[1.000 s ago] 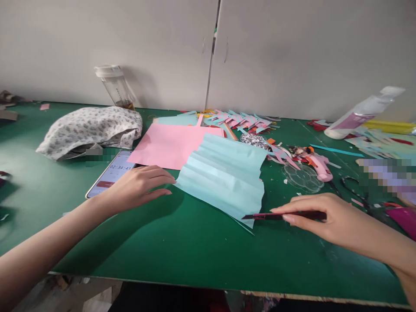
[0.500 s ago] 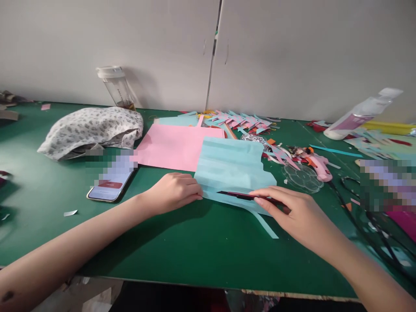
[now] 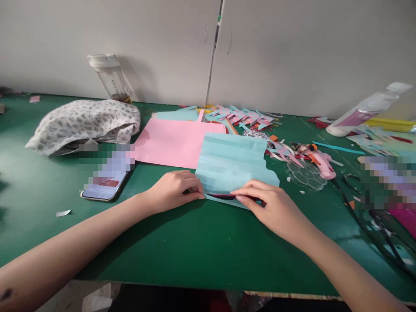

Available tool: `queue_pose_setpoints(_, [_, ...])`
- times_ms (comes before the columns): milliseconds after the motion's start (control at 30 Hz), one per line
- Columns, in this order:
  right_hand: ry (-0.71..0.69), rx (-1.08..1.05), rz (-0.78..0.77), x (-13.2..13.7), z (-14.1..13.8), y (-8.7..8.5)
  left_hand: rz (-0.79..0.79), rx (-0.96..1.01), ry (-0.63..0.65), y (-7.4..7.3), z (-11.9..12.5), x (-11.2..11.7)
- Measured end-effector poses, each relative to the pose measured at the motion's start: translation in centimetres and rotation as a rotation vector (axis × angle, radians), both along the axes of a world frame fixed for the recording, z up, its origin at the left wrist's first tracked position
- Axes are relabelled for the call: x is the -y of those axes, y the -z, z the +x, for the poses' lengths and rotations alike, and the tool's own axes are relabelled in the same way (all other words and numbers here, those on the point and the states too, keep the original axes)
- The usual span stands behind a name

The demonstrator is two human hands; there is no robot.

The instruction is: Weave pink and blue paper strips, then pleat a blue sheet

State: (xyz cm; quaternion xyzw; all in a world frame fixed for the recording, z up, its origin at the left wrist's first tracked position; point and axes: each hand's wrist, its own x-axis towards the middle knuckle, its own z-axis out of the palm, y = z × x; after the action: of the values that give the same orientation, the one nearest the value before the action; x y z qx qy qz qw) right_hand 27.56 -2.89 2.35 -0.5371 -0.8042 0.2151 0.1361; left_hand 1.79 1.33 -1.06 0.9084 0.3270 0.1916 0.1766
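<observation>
A light blue pleated sheet of paper (image 3: 232,162) lies on the green table (image 3: 182,247) in front of me. My left hand (image 3: 173,190) pinches its near left edge, fingers curled together. My right hand (image 3: 268,203) presses a thin dark red stick (image 3: 224,196) against the near fold of the blue paper, fingers closed over it. The stick is partly tucked under the folded edge. A pink sheet (image 3: 177,142) lies just behind the blue one.
A phone (image 3: 104,184) lies left of my left hand. Behind it sit a patterned cloth bundle (image 3: 84,123) and a clear cup (image 3: 108,78). Paper scraps (image 3: 243,116), a pink glue gun (image 3: 320,162), a clear palette (image 3: 307,175) and a bottle (image 3: 367,110) crowd the right side.
My right hand carried the red stick from the right onto the blue paper's near edge. My left hand moved in and pinched that edge. The near edge is now folded over the stick.
</observation>
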Motion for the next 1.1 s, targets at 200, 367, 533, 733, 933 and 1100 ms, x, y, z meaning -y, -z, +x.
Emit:
queue_pose_setpoints(200, [-0.022, -0.021, -0.09, -1.1, 0.8, 0.2, 0.019, -0.01, -0.074, 0.3, 0.4, 0.2])
queue_pose_setpoints(367, [-0.061, 0.014, -0.156, -1.6, 2.6, -0.4, -0.04, -0.024, -0.108, 0.2, 0.4, 0.3])
queue_pose_setpoints(533, [-0.082, 0.099, -0.153, -2.0, 5.2, -1.2, -0.079, -0.016, -0.127, 0.0, 0.4, 0.4])
queue_pose_setpoints(733, [-0.048, 0.141, -0.266, -1.7, 9.7, -2.2, -0.063, 0.004, -0.125, 0.2, 0.4, 0.3])
queue_pose_setpoints(933, [0.148, 0.008, 0.058, -0.5, 8.7, -3.4, -0.111, 0.009, -0.144, 0.2, 0.4, 0.3])
queue_pose_setpoints(1100, [0.046, -0.043, 0.093, -0.5, 3.5, -1.8, -0.103, 0.007, -0.151, 0.0, 0.5, 0.3])
